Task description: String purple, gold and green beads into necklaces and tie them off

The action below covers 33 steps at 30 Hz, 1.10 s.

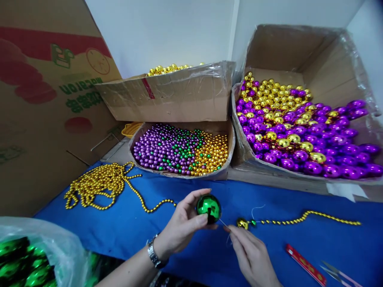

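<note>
My left hand [191, 217], with a watch on the wrist, is closed around a large shiny green ball [208, 207] above the blue cloth. The fingers of my right hand [249, 249] pinch a thin needle [224, 223] whose far end meets the ball's lower right side. I cannot tell how deep it goes in. A fine thread hangs by my right fingers. Just beyond them lie a gold ball [242, 223], a small green bead [253, 223] and a string of small gold beads [302, 218] running right.
A heap of gold bead strands [98, 183] lies at left. Behind stand a box of purple, green and gold beads [179, 149] and a carton of purple and gold balls [308, 135]. A red case [305, 264] and thread snips [338, 275] sit at right; a bag of green balls [60, 235] at lower left.
</note>
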{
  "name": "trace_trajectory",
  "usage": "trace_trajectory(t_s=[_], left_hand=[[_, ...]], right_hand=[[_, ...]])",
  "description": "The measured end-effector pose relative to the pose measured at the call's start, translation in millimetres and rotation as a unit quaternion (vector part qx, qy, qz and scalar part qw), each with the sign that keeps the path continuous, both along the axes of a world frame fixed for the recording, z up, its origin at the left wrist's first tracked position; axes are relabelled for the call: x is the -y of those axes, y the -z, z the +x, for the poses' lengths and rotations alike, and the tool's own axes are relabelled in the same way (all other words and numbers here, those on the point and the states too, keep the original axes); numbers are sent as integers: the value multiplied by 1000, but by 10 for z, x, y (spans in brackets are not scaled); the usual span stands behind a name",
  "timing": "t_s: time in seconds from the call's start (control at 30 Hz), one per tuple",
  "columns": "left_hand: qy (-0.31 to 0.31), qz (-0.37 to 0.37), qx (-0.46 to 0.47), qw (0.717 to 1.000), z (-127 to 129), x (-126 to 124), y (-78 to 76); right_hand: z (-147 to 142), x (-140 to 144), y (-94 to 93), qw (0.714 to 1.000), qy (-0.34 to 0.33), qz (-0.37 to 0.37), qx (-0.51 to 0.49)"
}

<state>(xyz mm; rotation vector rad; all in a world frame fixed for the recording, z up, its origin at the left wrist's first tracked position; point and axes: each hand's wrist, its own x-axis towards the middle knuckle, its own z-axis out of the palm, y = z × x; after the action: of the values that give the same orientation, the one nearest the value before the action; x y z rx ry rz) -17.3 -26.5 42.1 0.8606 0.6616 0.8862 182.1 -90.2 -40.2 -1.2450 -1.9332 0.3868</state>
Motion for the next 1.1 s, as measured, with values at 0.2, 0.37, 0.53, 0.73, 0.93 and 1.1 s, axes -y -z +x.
trace_trajectory(t_s=[0.2,0.37,0.53,0.73,0.93,1.1], left_hand=[[-2,-5,13,1000,11,9,19],[0,-13,8,1000,19,21,36],[11,-12,-1,1000,51,37,51],[26,36,-67,997,88,12,38],[89,169,-183,964,2,-266,-287],[-3,385,-471,793,-190,-1020,-555]], right_hand=[[-3,-3,-20,1000,1,9,2],[-16,-13,-44,1000,0,18,-5],[-56,-13,-76,1000,6,-10,-27],[-146,-8,-63,982,59,-141,-114],[-75,-39,-127,964,37,-200,-173],[86,-11,-172,950,74,-229,-198]])
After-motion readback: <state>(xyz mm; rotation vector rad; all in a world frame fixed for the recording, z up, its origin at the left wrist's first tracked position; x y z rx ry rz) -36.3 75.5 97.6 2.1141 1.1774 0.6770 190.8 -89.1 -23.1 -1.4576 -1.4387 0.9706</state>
